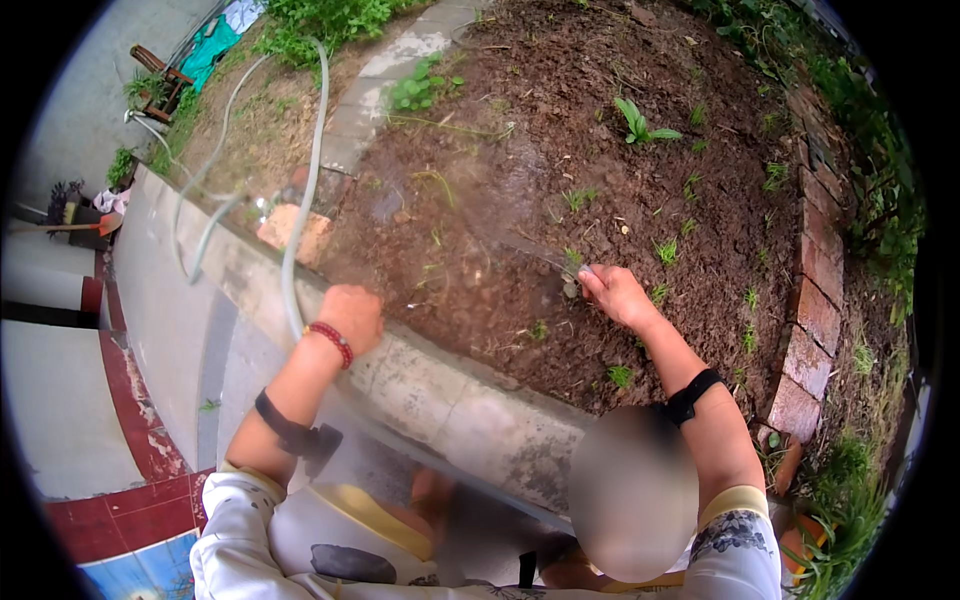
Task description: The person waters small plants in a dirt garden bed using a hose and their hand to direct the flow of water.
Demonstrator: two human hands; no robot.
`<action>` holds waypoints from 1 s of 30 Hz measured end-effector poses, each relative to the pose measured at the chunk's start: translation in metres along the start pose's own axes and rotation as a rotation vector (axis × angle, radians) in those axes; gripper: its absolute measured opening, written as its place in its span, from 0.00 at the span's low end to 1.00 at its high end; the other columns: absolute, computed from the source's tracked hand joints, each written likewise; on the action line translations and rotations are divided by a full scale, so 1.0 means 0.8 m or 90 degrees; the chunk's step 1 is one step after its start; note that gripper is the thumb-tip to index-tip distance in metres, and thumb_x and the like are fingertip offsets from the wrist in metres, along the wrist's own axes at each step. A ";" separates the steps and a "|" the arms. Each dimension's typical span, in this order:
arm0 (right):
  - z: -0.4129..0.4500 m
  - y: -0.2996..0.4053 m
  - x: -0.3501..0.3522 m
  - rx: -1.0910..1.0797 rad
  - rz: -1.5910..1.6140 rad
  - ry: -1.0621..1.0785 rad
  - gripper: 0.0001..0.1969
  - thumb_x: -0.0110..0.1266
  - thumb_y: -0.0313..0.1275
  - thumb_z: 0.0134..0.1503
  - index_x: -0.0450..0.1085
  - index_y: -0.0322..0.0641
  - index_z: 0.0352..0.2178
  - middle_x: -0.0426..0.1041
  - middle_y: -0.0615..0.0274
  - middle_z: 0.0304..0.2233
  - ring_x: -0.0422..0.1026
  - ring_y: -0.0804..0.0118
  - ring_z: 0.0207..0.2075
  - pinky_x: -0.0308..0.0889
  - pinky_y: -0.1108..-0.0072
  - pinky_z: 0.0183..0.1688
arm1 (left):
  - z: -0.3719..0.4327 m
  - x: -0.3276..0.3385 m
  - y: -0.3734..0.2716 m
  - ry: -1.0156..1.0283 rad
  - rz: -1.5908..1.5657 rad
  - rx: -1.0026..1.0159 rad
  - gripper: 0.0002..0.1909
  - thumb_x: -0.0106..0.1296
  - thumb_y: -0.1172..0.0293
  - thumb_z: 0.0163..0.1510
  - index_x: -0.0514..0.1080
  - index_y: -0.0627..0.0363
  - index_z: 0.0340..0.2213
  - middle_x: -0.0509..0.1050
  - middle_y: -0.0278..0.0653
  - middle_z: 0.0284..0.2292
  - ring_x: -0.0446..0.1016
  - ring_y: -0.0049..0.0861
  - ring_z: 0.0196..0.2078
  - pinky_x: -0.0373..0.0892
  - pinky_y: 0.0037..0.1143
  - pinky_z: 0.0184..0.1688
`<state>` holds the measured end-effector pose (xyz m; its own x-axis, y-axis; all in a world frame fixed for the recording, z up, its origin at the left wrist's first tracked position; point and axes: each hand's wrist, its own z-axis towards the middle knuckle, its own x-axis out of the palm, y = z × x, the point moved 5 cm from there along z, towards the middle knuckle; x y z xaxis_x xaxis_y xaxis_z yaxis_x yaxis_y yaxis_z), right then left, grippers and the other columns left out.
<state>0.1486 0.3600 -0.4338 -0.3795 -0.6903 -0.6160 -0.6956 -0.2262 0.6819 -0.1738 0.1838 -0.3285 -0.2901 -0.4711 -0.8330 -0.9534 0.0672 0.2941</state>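
My right hand point(611, 292) is closed on the end of a hose at the right of centre, over the garden bed. Thin water sprays from it up and left across the dark soil point(510, 300). At the left, my left hand point(352, 319), with a red bead bracelet point(330, 341) at the wrist, is curled in a fist above the concrete edging point(427, 390). The pale hose point(291, 270) runs down to this wrist and passes behind it; whether the fingers grip it is hidden. Small green seedlings point(665, 251) and a larger leafy plant point(637, 127) stand in the soil.
Brick edging point(814, 300) borders the bed at the right, with dense greenery beyond. A paved strip point(360, 97) runs along its upper left. A loose brick point(296, 232) lies by the hose. At the far left are an orange shovel point(105, 225) and a wooden chair point(159, 82).
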 end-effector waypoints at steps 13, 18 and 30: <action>0.018 0.012 0.010 0.076 0.126 -0.073 0.21 0.44 0.47 0.63 0.71 0.39 0.29 0.75 0.52 0.29 0.74 0.50 0.35 0.67 0.66 0.41 | 0.000 -0.002 0.002 -0.034 -0.017 0.005 0.12 0.52 0.61 0.49 0.75 0.56 0.23 0.77 0.44 0.26 0.77 0.37 0.35 0.71 0.33 0.40; 0.014 0.022 0.021 -0.002 0.061 -0.079 0.21 0.43 0.47 0.63 0.71 0.39 0.29 0.75 0.51 0.26 0.74 0.49 0.32 0.67 0.65 0.39 | 0.001 -0.001 0.003 -0.027 -0.008 -0.001 0.12 0.52 0.61 0.49 0.75 0.57 0.23 0.77 0.44 0.26 0.78 0.37 0.35 0.71 0.33 0.40; 0.026 0.051 0.016 0.036 0.122 -0.091 0.21 0.42 0.47 0.63 0.71 0.40 0.32 0.76 0.52 0.29 0.74 0.51 0.36 0.67 0.66 0.42 | 0.003 -0.005 0.001 0.022 -0.007 -0.008 0.13 0.51 0.60 0.50 0.75 0.58 0.24 0.77 0.45 0.27 0.78 0.39 0.35 0.71 0.34 0.40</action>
<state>0.1027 0.3565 -0.4220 -0.5870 -0.6123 -0.5297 -0.6340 -0.0592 0.7711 -0.1736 0.1878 -0.3264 -0.2771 -0.5013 -0.8197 -0.9553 0.0518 0.2912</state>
